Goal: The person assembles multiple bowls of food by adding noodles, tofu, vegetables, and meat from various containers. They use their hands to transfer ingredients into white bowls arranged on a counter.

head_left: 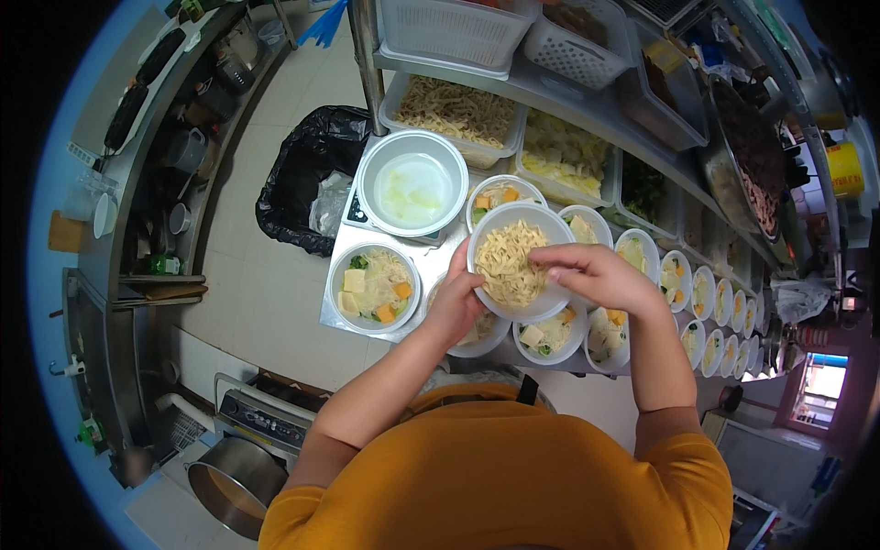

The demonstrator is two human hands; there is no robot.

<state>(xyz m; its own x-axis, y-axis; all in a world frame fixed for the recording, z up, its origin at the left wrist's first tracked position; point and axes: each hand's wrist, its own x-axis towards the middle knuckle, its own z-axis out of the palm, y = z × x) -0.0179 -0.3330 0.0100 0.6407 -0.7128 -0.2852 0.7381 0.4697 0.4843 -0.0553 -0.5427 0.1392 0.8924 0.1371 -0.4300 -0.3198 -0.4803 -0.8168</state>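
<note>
My left hand [452, 307] grips the near left rim of a white round bowl [547, 307], thumb over the edge. Pale yellow strips that look like flat noodles [507, 263] lie inside it. From the right my right hand [596, 275] reaches over the bowl, its fingers and thumb drawn together at the strips. Underneath and around it stand filled bowls on the metal table; one bowl [374, 288] at the left shows tofu-like cubes, greens, orange chunks and thin noodles. A larger white tub [412, 181] with a little pale food sits on a scale behind.
Rows of filled bowls [676, 280] run off to the right. Behind them stand tubs of noodle strips [454, 112] and cut cabbage [564, 156] under a metal shelf [541, 87]. A black-lined bin [302, 174] is at the table's left; a steel pot [236, 486] stands lower left.
</note>
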